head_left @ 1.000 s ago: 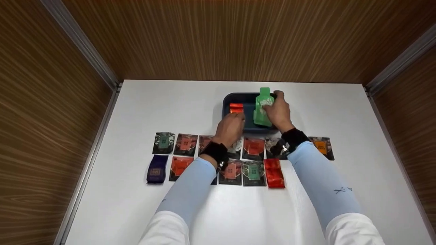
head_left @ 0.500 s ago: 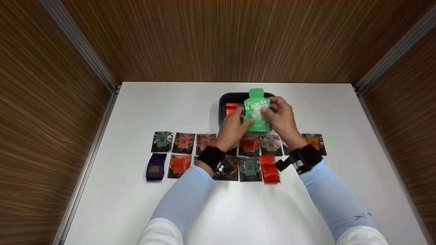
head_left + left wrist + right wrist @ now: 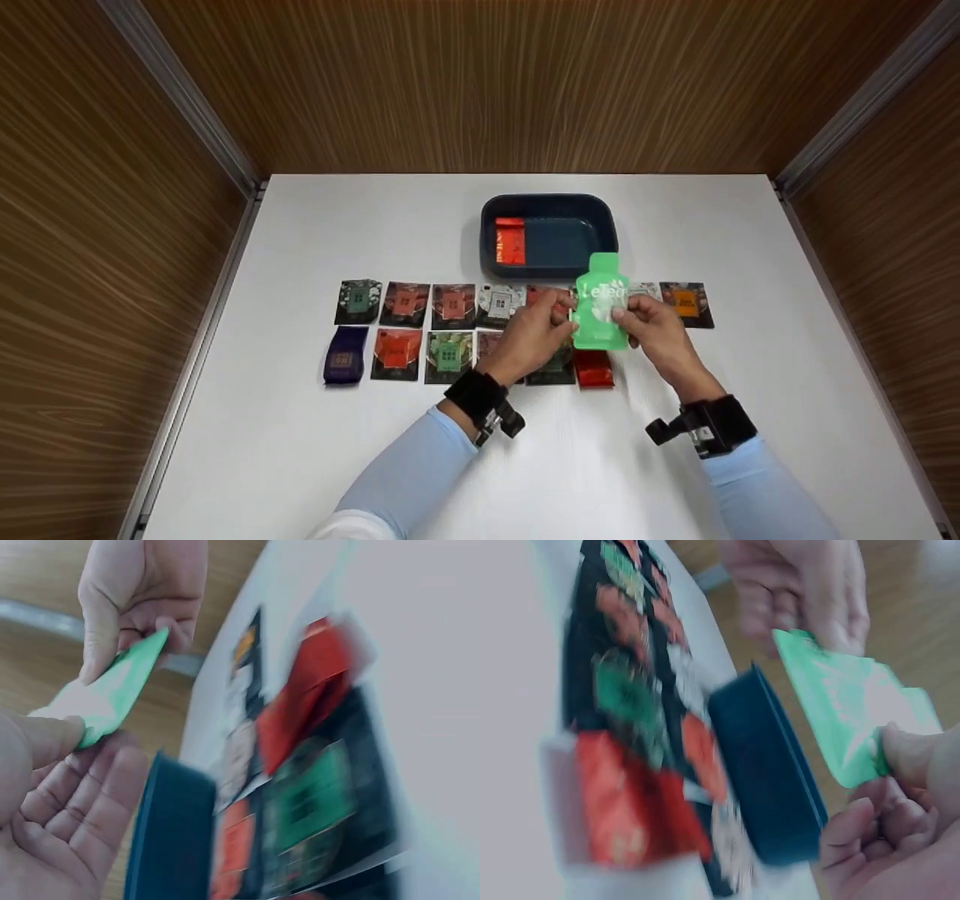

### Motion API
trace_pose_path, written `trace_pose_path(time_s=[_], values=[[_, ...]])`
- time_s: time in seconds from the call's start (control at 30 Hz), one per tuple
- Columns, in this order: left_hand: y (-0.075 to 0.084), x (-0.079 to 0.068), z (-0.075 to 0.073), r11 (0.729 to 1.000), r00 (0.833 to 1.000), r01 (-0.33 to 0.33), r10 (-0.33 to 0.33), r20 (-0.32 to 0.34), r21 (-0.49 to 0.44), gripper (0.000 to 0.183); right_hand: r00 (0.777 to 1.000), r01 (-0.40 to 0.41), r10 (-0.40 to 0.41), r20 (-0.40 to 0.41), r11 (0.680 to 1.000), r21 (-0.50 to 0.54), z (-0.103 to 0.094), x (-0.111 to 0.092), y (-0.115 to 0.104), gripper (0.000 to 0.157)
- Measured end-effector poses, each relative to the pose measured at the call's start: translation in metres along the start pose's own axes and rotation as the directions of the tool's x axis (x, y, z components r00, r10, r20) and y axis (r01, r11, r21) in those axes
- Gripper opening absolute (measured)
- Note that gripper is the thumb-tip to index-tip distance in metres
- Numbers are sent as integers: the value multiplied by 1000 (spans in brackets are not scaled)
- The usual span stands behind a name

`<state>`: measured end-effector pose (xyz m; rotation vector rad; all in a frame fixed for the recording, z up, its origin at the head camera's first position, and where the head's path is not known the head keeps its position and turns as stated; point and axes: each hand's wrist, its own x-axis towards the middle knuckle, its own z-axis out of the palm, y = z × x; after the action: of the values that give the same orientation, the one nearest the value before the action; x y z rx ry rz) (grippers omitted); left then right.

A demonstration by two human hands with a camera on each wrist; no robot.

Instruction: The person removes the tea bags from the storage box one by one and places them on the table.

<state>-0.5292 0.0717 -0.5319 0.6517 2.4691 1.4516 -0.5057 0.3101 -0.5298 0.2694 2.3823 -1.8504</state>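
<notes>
A bottle-shaped green pouch (image 3: 598, 334) lettered "LeTea" is held up over the right part of the packet rows. My left hand (image 3: 529, 337) pinches its left edge with the thumb in front. On the other side, my right hand (image 3: 666, 339) grips the right edge, thumb on the printed face and fingers behind. In the left wrist view the pouch (image 3: 120, 690) tilts between both hands. Just behind it stands a dark blue rectangular tray (image 3: 566, 244), with a shiny orange-red packet (image 3: 511, 244) lying at its left end.
Two rows of flat printed sachets (image 3: 450, 356) lie across the white table (image 3: 405, 225). A purple packet (image 3: 345, 358) is at the front row's left end, a red foil packet (image 3: 595, 371) at its right. Wood-grain panels (image 3: 480, 90) enclose the back and sides.
Both hands have brought the green pouch from over the tray toward the body and slightly right. The left hand, earlier at the orange-red packet in the tray, now holds the pouch's edge.
</notes>
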Motion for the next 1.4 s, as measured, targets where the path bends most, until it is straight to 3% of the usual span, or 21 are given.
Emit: trace_pose_path(time_s=[0.07, 0.13, 0.23, 0.37, 0.47, 0.53, 0.73, 0.9, 1.03, 1.2, 1.4], values=[[-2, -8, 12, 994, 998, -32, 27, 50, 100, 24, 998, -57, 57, -4, 997, -43, -17, -9, 10, 23], [-2, -14, 24, 965, 991, -109, 86, 103, 240, 24, 994, -111, 110, -11, 989, -98, -34, -18, 19, 24], [-1, -22, 42, 867, 967, -238, 171, 187, 437, 30, 985, -170, 172, -8, 969, -182, -53, -30, 31, 25], [3, -29, 61, 738, 934, -347, 213, 287, 580, 38, 977, -202, 213, 13, 946, -254, -62, -40, 44, 25], [3, -31, 68, 680, 916, -383, 194, 350, 625, 37, 977, -196, 213, 20, 930, -311, -59, -42, 51, 23], [3, -32, 70, 664, 909, -389, 163, 383, 639, 35, 977, -193, 213, 16, 914, -358, -55, -42, 55, 23], [3, -33, 72, 664, 903, -385, 128, 411, 641, 31, 979, -189, 202, -29, 847, -497, -43, -41, 57, 25], [4, -32, 72, 676, 900, -399, 161, 405, 619, 31, 979, -190, 197, -52, 789, -584, -39, -43, 54, 30], [3, -32, 68, 688, 901, -418, 229, 370, 593, 23, 980, -180, 192, -55, 732, -657, -38, -42, 48, 33], [-2, -31, 57, 764, 917, -385, 254, 308, 517, 24, 985, -160, 156, -73, 675, -720, -37, -39, 32, 33], [-7, -23, 31, 854, 956, -267, 177, 234, 446, 23, 996, -84, 76, -42, 699, -710, -22, -26, 7, 32]])
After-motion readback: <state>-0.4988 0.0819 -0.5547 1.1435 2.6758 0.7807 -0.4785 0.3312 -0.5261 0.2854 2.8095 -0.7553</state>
